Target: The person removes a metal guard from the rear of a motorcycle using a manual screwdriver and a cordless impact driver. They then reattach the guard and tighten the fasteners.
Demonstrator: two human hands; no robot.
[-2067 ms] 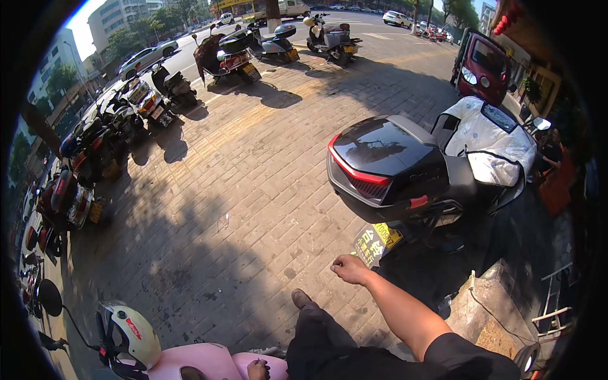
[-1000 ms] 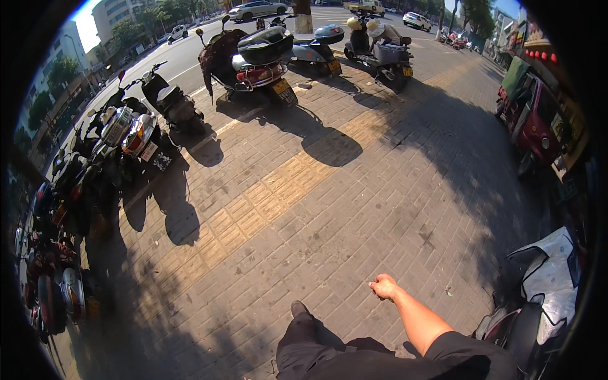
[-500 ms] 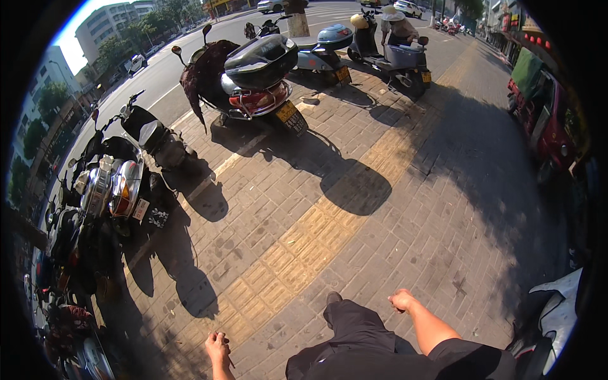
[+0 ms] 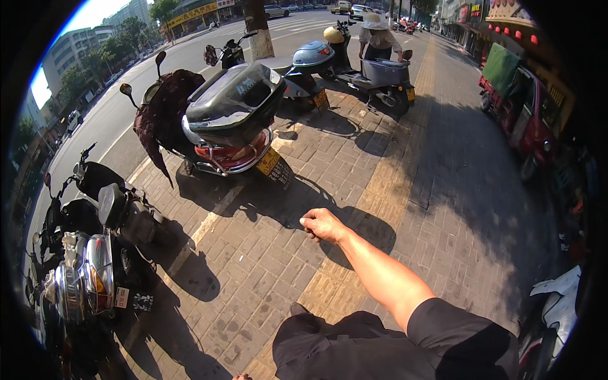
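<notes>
My right hand [image 4: 320, 225] swings forward over the sidewalk, its fingers curled; whatever is inside, if anything, is hidden. It is nearest in view to the parked scooter with a black top box [image 4: 234, 101], red tail and dark maroon cover [image 4: 164, 111], though apart from it. Just a sliver of my left hand [image 4: 242, 377] shows at the bottom edge. My dark-trousered leg and shoe [image 4: 297, 310] are below, on the paving.
Several scooters [image 4: 88, 266] line the left along the roadside. A person in a white hat [image 4: 377, 38] stands by a grey scooter [image 4: 386, 79] ahead. A red three-wheeler [image 4: 529, 123] stands at right. Yellow tactile paving [image 4: 389, 183] runs ahead; a tree trunk [image 4: 259, 41] stands curbside.
I have walked away from the pink scooter and black-boxed vehicle toward the roadside row, which appears nearer. My right hand has swung up and leftward; my left has dropped mostly out of view.
</notes>
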